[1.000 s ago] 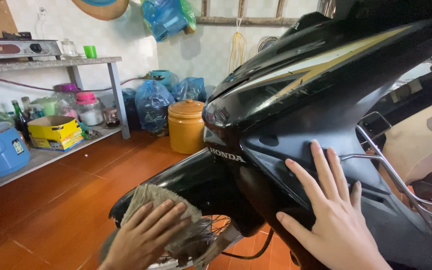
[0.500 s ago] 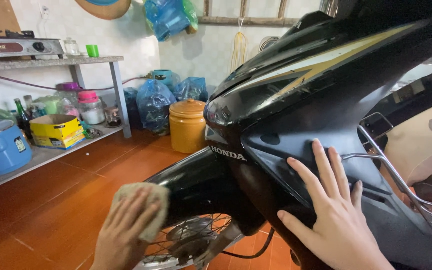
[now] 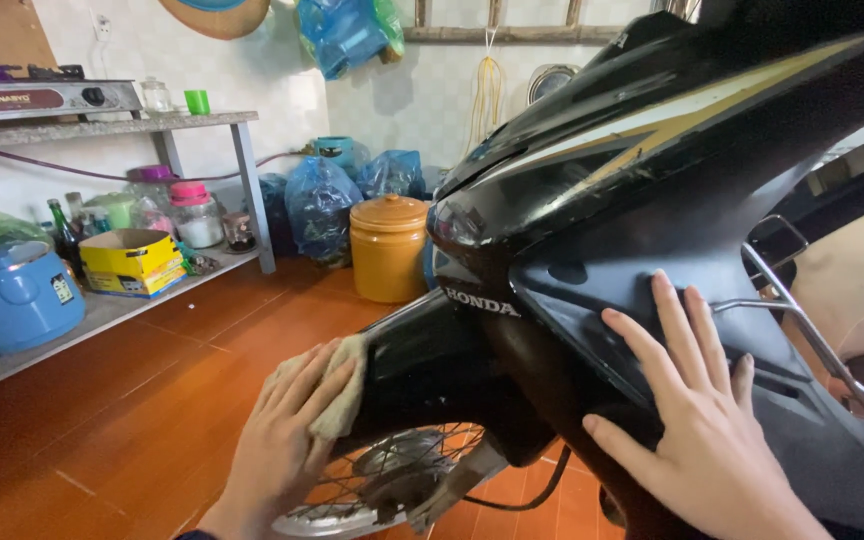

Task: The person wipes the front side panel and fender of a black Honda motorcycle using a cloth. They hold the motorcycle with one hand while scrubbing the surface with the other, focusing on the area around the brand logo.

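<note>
Soft, even daylight fills the room, brightest on the white wall behind the shelf. The glossy black scooter fairing (image 3: 592, 170) throws pale glare along its top edge. My left hand (image 3: 287, 430) and right hand (image 3: 697, 420) look sharp, casting faint shadows. Straight lines bend slightly toward the corners.

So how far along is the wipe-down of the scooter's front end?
Done: hard to tell; the upper front panel shines, but scuffs show on its stripe. In hand: the left hand presses a tan cloth against the black front fender, while the right hand lies flat on the side panel. Left: the spoked wheel below looks dull and grimy.
</note>
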